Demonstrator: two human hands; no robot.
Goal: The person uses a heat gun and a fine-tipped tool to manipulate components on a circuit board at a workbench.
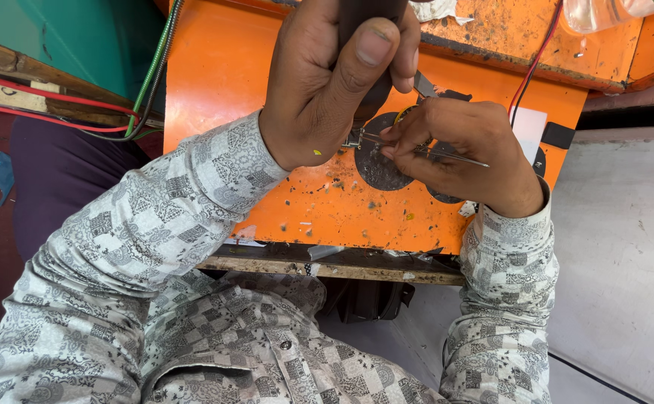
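Far left, red wires point(42, 93) and a green cable point(151, 71) run down beside the orange workbench point(222, 60), clear of the action. Now the left hand point(327, 90) comes in from the patterned sleeve point(154, 217), raised above the bench, fist wrapped tight around a dark tool handle point(364, 22), thumb pressed flat along it, the handle standing nearly upright with its metal tip point(354, 139) pointing down. Right beneath and just to the right of that tip sits a dark round disc point(375, 168), lying flat on the bench. Across it runs a thin metal rod point(454, 155), its long axis close to horizontal, reaching from the tool tip out past the knuckles. The right hand point(461, 146) is the nearer one to the disc, bent at the wrist, fingers curled and pressed together, pinching the rod down over the disc. What lies under those fingers I cannot tell. Further right, a red and black wire pair point(536, 60) drops past a white label point(530, 127).
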